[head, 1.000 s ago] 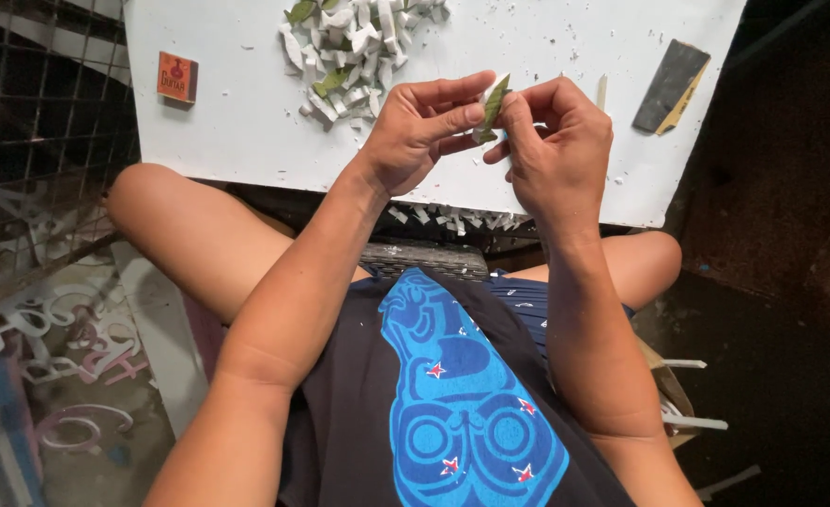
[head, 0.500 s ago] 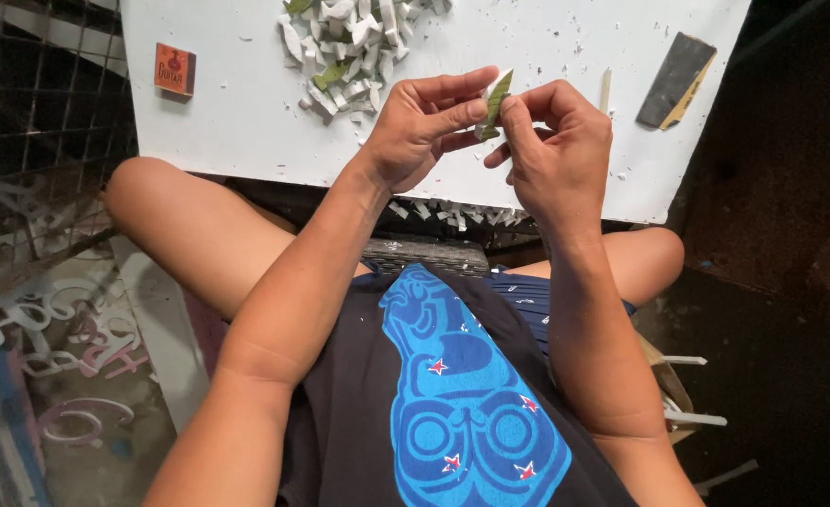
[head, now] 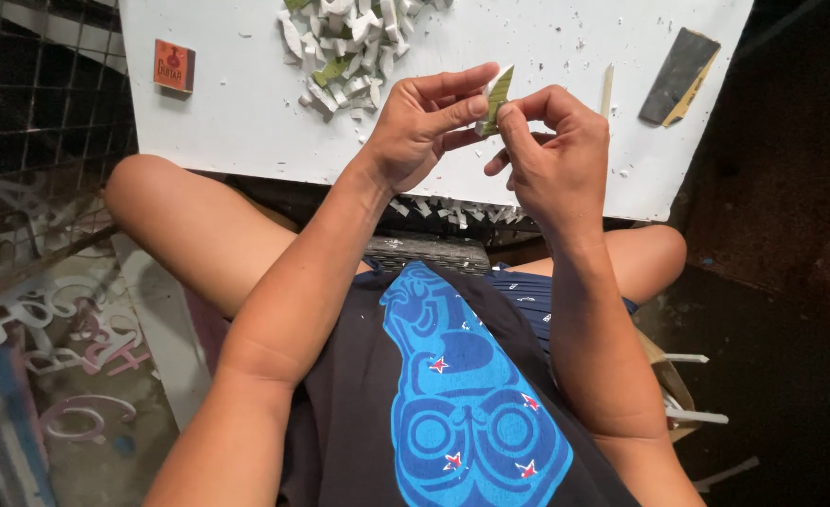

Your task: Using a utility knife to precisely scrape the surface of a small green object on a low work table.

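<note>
left hand (head: pixel 424 127) + right hand (head: pixel 555 155): fingers pinching small flat green-and-white wedge piece (head: pixel 497 94) | white counter (head: pixel 246 122), chip pile at 11 o'clock | best: grip near edges, steady pressure

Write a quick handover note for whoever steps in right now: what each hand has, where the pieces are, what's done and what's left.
Left hand and right hand: both pinch one small green piece between fingertips, held above the white board.
Pile of white and green cut pieces lies at the board's far edge; white scraps dot the board.
Dark flat block and thin white stick lie to the right, small orange box to the left.
Left: the held piece is not yet set down.
</note>
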